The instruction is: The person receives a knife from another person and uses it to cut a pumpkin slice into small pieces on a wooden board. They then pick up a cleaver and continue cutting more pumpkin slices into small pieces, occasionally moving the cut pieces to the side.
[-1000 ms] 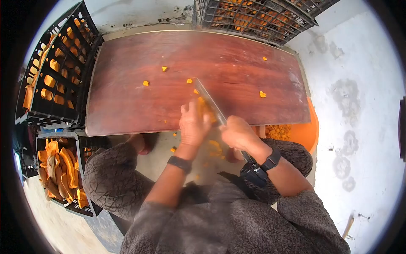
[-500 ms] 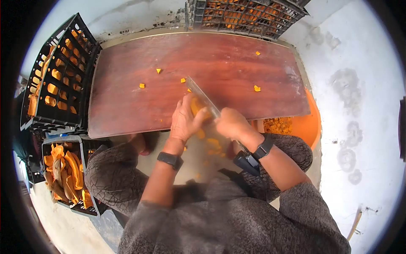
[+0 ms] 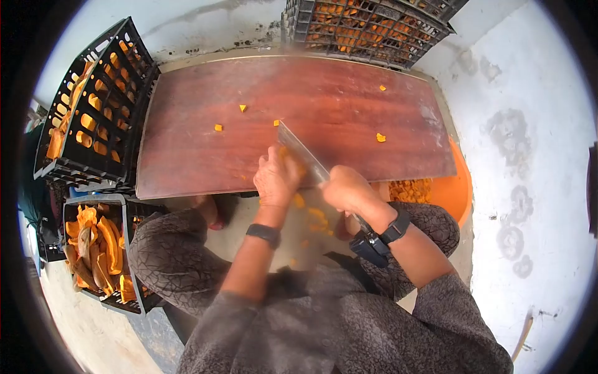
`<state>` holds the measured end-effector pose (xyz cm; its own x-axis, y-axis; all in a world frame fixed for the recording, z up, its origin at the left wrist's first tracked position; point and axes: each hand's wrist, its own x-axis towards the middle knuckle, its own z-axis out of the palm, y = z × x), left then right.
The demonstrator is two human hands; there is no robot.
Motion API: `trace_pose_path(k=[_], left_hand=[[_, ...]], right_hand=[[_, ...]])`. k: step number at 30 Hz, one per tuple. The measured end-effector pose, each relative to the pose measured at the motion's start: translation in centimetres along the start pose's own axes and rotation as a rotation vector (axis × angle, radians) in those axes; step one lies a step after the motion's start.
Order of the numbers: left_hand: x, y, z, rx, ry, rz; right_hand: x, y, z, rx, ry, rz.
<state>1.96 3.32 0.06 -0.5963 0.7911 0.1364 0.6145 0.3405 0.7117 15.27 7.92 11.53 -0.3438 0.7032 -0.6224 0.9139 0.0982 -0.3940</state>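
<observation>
My right hand (image 3: 346, 189) is closed around the handle of a knife (image 3: 303, 150), its broad blade slanting up and left over the red-brown board (image 3: 199, 93). Left of the blade, my left hand (image 3: 276, 179) grips an orange piece of pumpkin (image 3: 291, 163), blurred and partly covered by the fingers. A small pumpkin cube (image 3: 276, 123) lies by the knife's tip. Several more bits are scattered over the board, among them a cube (image 3: 218, 128) at left and a chunk (image 3: 380, 138) at right. Blurred orange pieces (image 3: 317, 218) show below the board's near edge, between my legs.
An orange tub (image 3: 461, 187) with many cut pieces (image 3: 410, 191) sits under the board's right end. Black crates of pumpkin stand at the left (image 3: 103, 146) and the back (image 3: 299, 28). A lower crate (image 3: 134, 249) holds long slices (image 3: 99, 252). A white wall (image 3: 529, 187) bounds the right.
The view has shifted slightly, so the board and crates sit a little lower. My left hand has moved slightly right, closer to my right hand. The knife stays in my right hand.
</observation>
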Motion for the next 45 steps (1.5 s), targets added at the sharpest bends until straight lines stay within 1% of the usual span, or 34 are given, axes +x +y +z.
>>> trace_pose_path(k=[1,2,4,5,6,7,8,9,11,12,14,18,20,23,27,29,33,36,42,44,45], left_hand=[[-0.2,0.1,-0.2,0.052,-0.046,-0.022],[-0.4,-0.2,-0.6,0.051,-0.048,-0.021],[-0.2,-1.5,-1.7,0.048,0.182,0.419],[0.2,-2.2,-2.3,0.048,0.184,0.419],[0.6,-2.7,-3.1,-0.014,0.062,0.578],[0.8,-2.9,-3.6,-0.076,-0.065,0.733],[0.7,-2.9,-3.8,-0.077,-0.102,0.753],[0.9,-3.0,-4.0,-0.076,-0.103,0.749],[1.6,-3.2,-4.1,0.066,-0.156,0.811],[1.6,-3.3,-4.0,0.065,-0.158,0.807],[1.7,-3.6,-3.6,0.053,-0.251,0.846],[1.5,-3.9,-2.7,-0.071,-0.231,0.816],[1.6,-4.1,-2.5,-0.115,-0.226,0.770],[1.8,-4.0,-2.5,-0.146,-0.226,0.747],[1.9,-4.1,-1.7,-0.144,-0.178,0.756],[1.7,-4.2,-1.8,-0.157,-0.170,0.739],[1.4,-4.3,-1.7,-0.094,-0.157,0.719],[1.4,-4.4,-1.7,-0.123,-0.155,0.697],[1.3,-4.1,-1.2,-0.145,-0.149,0.683],[1.3,-4.3,-1.1,-0.131,-0.122,0.705],[1.3,-4.3,-1.2,-0.123,-0.123,0.702]], right_hand=[[0.0,-0.1,0.0,-0.034,0.016,0.016],[-0.1,-0.1,0.1,-0.067,0.031,0.034],[0.0,0.1,0.0,-0.084,0.029,0.018],[0.1,0.1,0.0,-0.103,0.024,-0.001],[0.3,0.5,0.2,-0.104,0.023,-0.004],[0.6,1.1,0.6,-0.094,0.065,-0.049],[0.7,1.5,0.9,-0.083,0.105,-0.092],[0.6,1.2,0.8,-0.084,0.101,-0.092],[0.1,0.6,0.2,-0.103,0.057,-0.048],[0.4,0.7,0.5,-0.104,0.053,-0.047],[0.9,1.1,1.0,-0.217,0.136,-0.120],[0.7,0.2,0.3,-0.237,0.050,-0.068],[1.1,0.4,0.9,-0.268,0.080,-0.133],[2.1,0.2,1.1,-0.253,0.112,-0.179],[2.9,0.0,0.2,-0.224,0.114,-0.147],[2.8,-1.0,0.1,-0.328,0.051,-0.100],[2.5,-1.7,-1.0,-0.284,0.014,-0.111],[2.9,-2.2,-0.9,-0.376,-0.031,-0.061],[4.8,-1.5,0.3,-0.382,-0.013,-0.065],[6.1,-2.3,1.2,-0.383,0.051,-0.125],[6.2,-2.5,1.1,-0.379,0.046,-0.131]])
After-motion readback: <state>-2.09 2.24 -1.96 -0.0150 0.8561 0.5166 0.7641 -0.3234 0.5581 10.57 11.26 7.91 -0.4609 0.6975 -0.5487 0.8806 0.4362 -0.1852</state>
